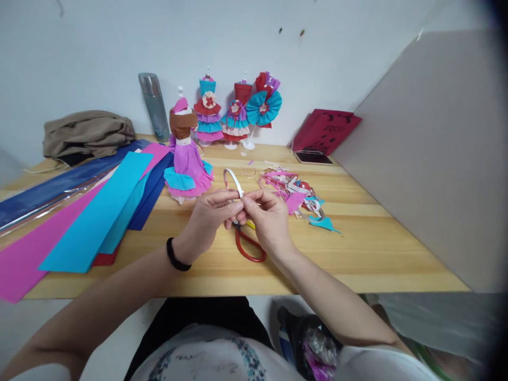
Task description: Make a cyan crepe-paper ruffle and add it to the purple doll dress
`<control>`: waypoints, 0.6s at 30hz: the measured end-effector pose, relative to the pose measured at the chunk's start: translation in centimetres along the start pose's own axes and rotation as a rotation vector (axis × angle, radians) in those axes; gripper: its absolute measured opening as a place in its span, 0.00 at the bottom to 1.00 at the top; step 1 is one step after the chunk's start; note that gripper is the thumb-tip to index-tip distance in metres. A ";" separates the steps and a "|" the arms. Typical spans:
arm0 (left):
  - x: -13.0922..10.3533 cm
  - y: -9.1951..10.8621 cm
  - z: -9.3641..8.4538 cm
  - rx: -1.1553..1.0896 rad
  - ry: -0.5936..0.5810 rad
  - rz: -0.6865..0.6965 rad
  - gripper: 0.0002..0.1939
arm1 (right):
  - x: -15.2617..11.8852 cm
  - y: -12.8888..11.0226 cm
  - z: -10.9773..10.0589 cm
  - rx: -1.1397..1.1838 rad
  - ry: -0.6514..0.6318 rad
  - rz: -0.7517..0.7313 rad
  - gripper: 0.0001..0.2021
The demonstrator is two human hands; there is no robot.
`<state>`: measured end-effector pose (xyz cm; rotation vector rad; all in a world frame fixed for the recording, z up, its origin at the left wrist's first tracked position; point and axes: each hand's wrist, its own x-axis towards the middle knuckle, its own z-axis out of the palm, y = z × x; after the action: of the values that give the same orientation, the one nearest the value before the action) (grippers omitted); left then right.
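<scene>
A narrow white strip (pixel 235 179) curves up in a loop above my fingertips. My left hand (pixel 210 218) pinches it from one side. Against it, my right hand (pixel 268 214) closes thumb and fingers on the same strip; the fingertips of both hands meet and hide part of it. Scissors (pixel 251 256) with red handles lie on the table just below, their blades mostly covered by my hands. Behind my left hand stands a small dress form (pixel 186 159) in a purple skirt with blue and pink ruffles and a brown top.
Pink, blue and red paper sheets (pixel 99 211) fan across the left. Paper scraps (pixel 297 193) are heaped right of my hands. Several decorated forms (pixel 208 114) line the wall, near a flask (pixel 154 108). A phone (pixel 313 157) lies before a red bag (pixel 325 129); brown cloth (pixel 87 132) sits back left.
</scene>
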<state>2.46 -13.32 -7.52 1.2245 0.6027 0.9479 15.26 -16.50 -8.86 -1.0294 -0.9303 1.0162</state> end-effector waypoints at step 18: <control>-0.5 0.6 0.8 0.014 0.164 -0.023 0.10 | -0.9 0.6 0.7 -0.025 -0.033 -0.065 0.16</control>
<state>2.75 -14.16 -6.80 1.1563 0.7527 1.0328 14.26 -17.08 -9.40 -1.0000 -0.9997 0.9720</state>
